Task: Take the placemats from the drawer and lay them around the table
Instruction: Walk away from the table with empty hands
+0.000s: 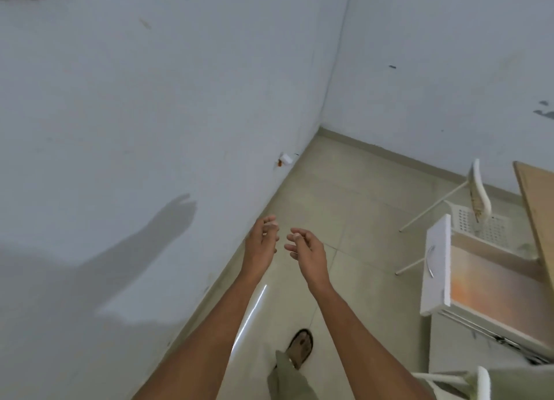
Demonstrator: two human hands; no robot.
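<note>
Wall [150, 99]: pale, fills left and top of view; meets 2nd wall at corner up centre. Arm shadow on it, lower left.

Floor [344, 189]: tiled, runs from corner down to bottom edge. One sandalled foot [301, 347] near bottom centre, trouser leg below it.

Table [536, 219]: wood top, only its left edge and near corner show at right edge of view. No placemat visible on that part; rest of top out of view.

Drawer [485, 282]: pulled open at right, white front w/ metal handle facing left. Inside shows orange-tinted sheen along bottom; cannot tell if that is placemats or bare base. Placemats not identifiable anywhere in view.

Chair [479, 216]: white, perforated seat, thin legs, stands betw. drawer and far wall, just beside table edge. 2nd white chair part at bottom right corner.

Progress, by judgement: drawer open = step 1 done. No mat in hand, none seen laid. Either task is early or mats are already out of view; cannot settle which. Remaining as far as shown: reach into drawer, lift mats, place round table.

Left hand [260, 240]: forearm extended fwd over floor, near wall base; fingers loosely curled, slightly apart, holding nothing.

Right hand [305, 248]: beside left, apart from it, well left of drawer; fingers relaxed, part-curled, spread a little, holding nothing.
</note>
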